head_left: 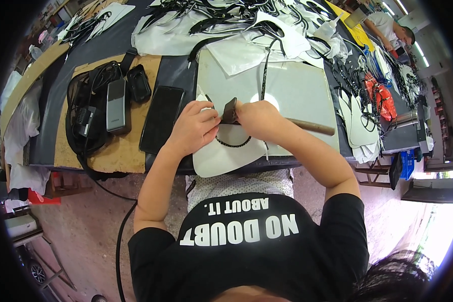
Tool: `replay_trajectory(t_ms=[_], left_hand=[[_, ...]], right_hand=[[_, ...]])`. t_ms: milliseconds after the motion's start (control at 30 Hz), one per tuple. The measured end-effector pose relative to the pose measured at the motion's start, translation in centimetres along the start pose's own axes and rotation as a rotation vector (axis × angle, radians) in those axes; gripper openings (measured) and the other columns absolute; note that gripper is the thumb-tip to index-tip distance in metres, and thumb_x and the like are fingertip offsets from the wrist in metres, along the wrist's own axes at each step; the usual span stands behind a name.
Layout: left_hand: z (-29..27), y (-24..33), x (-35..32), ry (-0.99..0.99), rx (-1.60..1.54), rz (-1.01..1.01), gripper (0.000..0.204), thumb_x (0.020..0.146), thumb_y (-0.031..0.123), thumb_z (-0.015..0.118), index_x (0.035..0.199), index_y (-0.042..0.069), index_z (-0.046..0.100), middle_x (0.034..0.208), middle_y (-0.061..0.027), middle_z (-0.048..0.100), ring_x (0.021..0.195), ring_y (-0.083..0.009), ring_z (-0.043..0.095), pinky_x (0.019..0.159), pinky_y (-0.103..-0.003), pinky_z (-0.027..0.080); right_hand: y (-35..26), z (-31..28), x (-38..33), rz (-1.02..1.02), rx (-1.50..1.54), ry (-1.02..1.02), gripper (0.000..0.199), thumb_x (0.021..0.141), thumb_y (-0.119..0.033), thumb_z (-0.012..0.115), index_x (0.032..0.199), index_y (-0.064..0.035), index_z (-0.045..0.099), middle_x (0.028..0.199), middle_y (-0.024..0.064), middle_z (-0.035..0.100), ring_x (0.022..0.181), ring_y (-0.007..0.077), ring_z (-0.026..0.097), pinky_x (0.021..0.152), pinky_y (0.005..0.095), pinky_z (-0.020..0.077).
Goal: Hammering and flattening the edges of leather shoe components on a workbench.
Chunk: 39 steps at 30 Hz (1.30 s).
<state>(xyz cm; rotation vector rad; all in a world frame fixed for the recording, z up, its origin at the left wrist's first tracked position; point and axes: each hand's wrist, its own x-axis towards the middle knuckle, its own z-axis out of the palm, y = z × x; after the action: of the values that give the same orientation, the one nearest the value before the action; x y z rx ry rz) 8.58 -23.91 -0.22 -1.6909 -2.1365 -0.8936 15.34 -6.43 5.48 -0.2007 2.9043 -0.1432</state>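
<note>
The right hand [259, 120] was closed around the hammer [230, 110], while the left hand [194, 128], its grip indeterminable, rested on the white panel [226, 160] overhanging the desk [175, 73]; a misaimed blow risked striking that hand.

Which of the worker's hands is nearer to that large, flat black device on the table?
Left. The left hand is just right of the black device; the right hand is farther right, gripping the hammer.
</note>
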Motion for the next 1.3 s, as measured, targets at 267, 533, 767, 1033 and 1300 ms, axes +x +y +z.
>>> replay_trajectory(t_ms=[267,533,767,1033,1300], left_hand=[[0.3,0.1,-0.2,0.047,-0.031,-0.006,0.02,0.057,0.005,0.064,0.077,0.003,0.061,0.089,-0.0041,0.056,0.093,-0.0239,0.051,0.078,-0.035,0.042],[-0.1,0.0,0.5,-0.028,-0.083,-0.055,0.019,0.058,0.007,0.063,0.077,0.002,0.058,0.093,-0.0069,0.055,0.098,-0.0264,0.049,0.082,-0.036,0.04],[-0.6,0.2,2.7,-0.233,-0.065,-0.047,0.01,0.065,0.009,0.058,0.07,0.004,0.051,0.076,-0.0075,0.051,0.082,-0.0256,0.05,0.081,-0.035,0.037],[-1.6,2.7,3.2,-0.165,-0.516,-0.313,0.014,0.066,0.012,0.061,0.068,0.003,0.051,0.065,-0.0076,0.051,0.062,-0.0273,0.049,0.059,-0.035,0.038],[3.4,5.6,2.9,-0.069,-0.022,-0.221,0.01,0.067,0.015,0.061,0.071,0.008,0.055,0.069,-0.0046,0.049,0.072,-0.022,0.048,0.068,-0.034,0.035]], right_hand=[[-0.5,0.9,-0.4,0.044,0.021,-0.029,0.016,0.074,-0.009,0.049,0.087,-0.0003,0.046,0.069,0.0144,0.06,0.064,0.0288,0.06,0.053,0.0378,0.0472],[1.8,-1.1,-2.2,0.086,0.022,0.102,0.015,0.077,-0.011,0.045,0.09,-0.0021,0.046,0.07,0.0129,0.061,0.063,0.0305,0.06,0.054,0.0385,0.047],[2.1,0.5,-3.3,0.151,0.063,-0.024,0.016,0.079,-0.015,0.046,0.089,-0.0035,0.05,0.069,0.0131,0.06,0.066,0.031,0.059,0.058,0.0395,0.0462],[6.5,-1.2,-7.9,0.281,0.225,0.579,0.017,0.079,-0.02,0.052,0.088,-0.0052,0.055,0.067,0.0147,0.058,0.062,0.0335,0.056,0.054,0.0395,0.0441],[5.5,-1.4,-8.9,0.252,0.172,0.355,0.021,0.08,-0.023,0.051,0.086,-0.0047,0.059,0.071,0.0143,0.059,0.062,0.0326,0.056,0.054,0.0384,0.0443]])
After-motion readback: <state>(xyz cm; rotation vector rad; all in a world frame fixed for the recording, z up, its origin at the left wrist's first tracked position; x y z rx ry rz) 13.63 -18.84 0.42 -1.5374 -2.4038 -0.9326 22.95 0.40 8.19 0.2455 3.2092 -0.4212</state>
